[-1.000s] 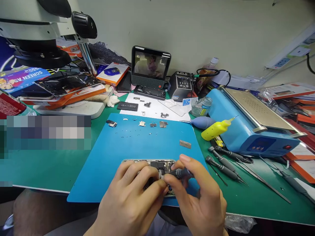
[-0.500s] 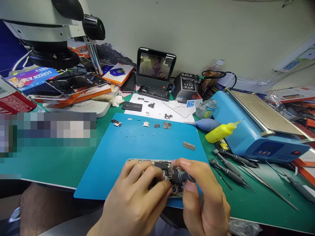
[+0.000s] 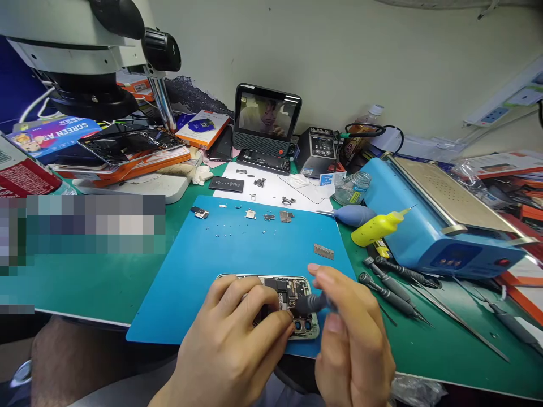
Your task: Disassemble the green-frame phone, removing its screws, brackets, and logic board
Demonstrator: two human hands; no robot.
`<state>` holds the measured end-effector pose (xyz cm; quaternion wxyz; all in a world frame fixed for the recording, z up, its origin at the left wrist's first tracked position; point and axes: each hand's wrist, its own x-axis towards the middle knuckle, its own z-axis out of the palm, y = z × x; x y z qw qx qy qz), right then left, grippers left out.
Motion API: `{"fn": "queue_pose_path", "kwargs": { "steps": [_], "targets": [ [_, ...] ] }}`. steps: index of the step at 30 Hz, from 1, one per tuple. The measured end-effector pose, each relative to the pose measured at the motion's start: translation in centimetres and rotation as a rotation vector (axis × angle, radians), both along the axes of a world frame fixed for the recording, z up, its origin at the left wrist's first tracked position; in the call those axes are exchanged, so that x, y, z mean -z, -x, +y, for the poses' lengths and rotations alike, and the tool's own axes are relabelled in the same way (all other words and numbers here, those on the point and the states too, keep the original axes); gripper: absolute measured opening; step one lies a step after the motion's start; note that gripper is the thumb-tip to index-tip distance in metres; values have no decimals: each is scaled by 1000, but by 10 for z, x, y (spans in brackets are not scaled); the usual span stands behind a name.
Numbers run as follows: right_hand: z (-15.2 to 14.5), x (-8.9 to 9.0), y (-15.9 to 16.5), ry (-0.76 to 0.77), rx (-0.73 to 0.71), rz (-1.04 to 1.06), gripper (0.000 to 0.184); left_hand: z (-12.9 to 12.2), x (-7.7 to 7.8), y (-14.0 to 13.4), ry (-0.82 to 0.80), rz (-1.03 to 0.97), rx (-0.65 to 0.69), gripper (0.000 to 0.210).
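Observation:
An opened phone (image 3: pixel 300 287) with bare circuitry and a pale frame lies near the front of the blue mat (image 3: pixel 186 271). My left hand (image 3: pixel 237 339) is closed over the phone's left part, its thumb and index fingertip pressed together close to the camera lenses (image 3: pixel 302 325). Between the fingers of my right hand (image 3: pixel 358 339) is a dark grey screwdriver (image 3: pixel 311 304), angled down at the phone's board; its tip is hidden. Several removed parts, among them a metal shield plate (image 3: pixel 286 216), lie across the mat's far side with tiny screws (image 3: pixel 224 234).
Screwdrivers (image 3: pixel 390 295) and tweezers (image 3: pixel 462 322) lie to the right, below a blue heating plate (image 3: pixel 445 243). A yellow needle bottle (image 3: pixel 377 228) and an air blower (image 3: pixel 354 215) sit beside the mat. A microscope (image 3: pixel 93 90) overhangs the left back; a screen device (image 3: pixel 268 121) stands behind.
My right index finger has lifted away from the phone's upper edge, and the right hand has shifted slightly, uncovering more of the phone's right end. The left hand stays over the phone.

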<state>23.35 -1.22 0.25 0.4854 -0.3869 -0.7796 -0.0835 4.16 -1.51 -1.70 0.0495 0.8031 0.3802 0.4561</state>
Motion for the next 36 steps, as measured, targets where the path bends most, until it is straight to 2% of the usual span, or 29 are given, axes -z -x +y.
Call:
{"fn": "queue_pose_path", "kwargs": {
  "steps": [3, 9, 14, 18, 20, 24, 31, 33, 36],
  "targets": [
    [-3, 1, 0, 41, 20, 34, 63, 0, 1, -1, -7, -14, 2, 19],
    [-8, 8, 0, 88, 49, 133, 70, -1, 2, -2, -13, -23, -8, 20],
    [-8, 11, -1, 65, 53, 96, 72, 0, 2, -2, -9, -24, -5, 20],
    [-8, 8, 3, 106, 131, 174, 67, 0, 1, -2, 2, -24, -4, 19],
    [-7, 5, 5, 176, 172, 290, 64, 0, 0, -2, 5, -24, -12, 20],
    [-6, -1, 5, 234, 84, 502, 57, -1, 0, -2, 2, -41, -29, 25],
    [-12, 2, 3, 301, -45, 480, 59, 0, 3, -1, 9, -59, -16, 24],
    [-12, 0, 3, 285, -26, 515, 56, -1, 2, -1, 11, -54, -13, 23],
    [-10, -1, -1, 196, 78, 526, 51, -2, 2, -1, 19, -51, -6, 21]
  ]
}}
